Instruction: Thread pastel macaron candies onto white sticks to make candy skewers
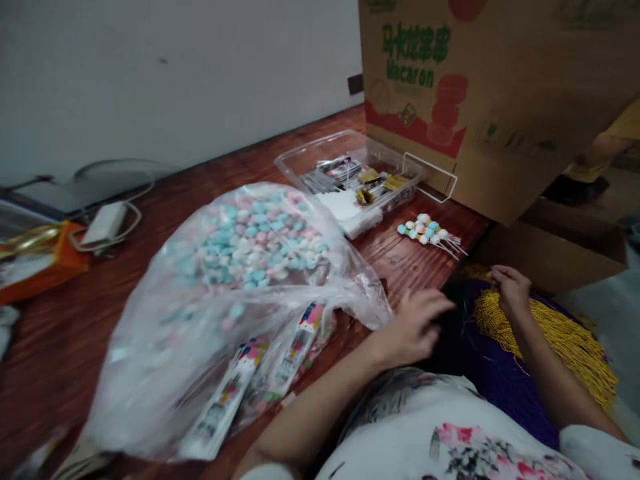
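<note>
My left hand is over the table's front edge beside the open end of a big clear bag of pink, blue and white balls. Its fingers are apart, with nothing in them. My right hand is raised off the table, above a bundle of yellow cords on purple cloth. Thumb and fingertips are together; whatever they hold, if anything, is too small to name. On the table beyond my hands lies a small bunch of coloured balls on white sticks. Printed packets lie at the bag's near side.
A clear plastic tray of small packets stands at the back, beside a large cardboard box. At left are a white adapter with cable and an orange box. Another person's arm shows at far right.
</note>
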A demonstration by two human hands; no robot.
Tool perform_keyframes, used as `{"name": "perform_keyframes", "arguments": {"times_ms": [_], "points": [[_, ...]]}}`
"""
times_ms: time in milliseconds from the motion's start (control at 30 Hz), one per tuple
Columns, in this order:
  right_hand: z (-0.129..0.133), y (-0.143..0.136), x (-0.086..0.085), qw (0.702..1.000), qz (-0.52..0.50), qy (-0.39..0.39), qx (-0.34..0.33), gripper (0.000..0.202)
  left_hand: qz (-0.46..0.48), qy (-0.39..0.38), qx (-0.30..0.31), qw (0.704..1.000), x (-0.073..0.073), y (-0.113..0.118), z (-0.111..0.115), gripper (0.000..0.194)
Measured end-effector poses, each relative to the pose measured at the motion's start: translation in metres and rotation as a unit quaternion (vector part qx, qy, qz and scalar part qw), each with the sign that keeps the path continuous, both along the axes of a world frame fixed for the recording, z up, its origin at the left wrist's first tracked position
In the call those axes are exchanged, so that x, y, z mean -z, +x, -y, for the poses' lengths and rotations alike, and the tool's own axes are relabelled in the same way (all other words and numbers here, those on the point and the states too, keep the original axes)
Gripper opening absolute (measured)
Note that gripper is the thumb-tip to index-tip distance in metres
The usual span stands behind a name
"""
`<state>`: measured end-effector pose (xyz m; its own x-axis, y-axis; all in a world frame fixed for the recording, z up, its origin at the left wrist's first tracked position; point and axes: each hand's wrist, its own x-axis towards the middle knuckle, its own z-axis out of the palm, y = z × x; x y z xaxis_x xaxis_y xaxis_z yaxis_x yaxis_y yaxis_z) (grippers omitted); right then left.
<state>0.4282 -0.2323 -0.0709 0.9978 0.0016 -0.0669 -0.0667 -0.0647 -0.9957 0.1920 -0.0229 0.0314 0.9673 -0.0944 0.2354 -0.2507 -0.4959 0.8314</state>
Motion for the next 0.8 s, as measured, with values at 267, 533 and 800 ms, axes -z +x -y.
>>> {"name": "perform_keyframes", "arguments": {"times_ms": [267, 533, 800], "points": [[-0.037, -0.031, 0.025, 0.992, 0.016, -0.044, -0.114, 0.032, -0.045, 0.404, 0.006, 0.914, 0.103, 0.083, 0.083, 0.018], [-0.032, -0.037, 0.044, 0.989, 0.004, -0.069, -0.134, 0.028, -0.196, 0.558, 0.050, 0.805, 0.089, 0.083, 0.097, 0.029], [-0.049, -0.059, 0.053, 0.977, -0.008, -0.077, -0.198, 0.020, -0.257, 0.433, 0.154, 0.850, 0.085, 0.076, 0.108, 0.026]]}}
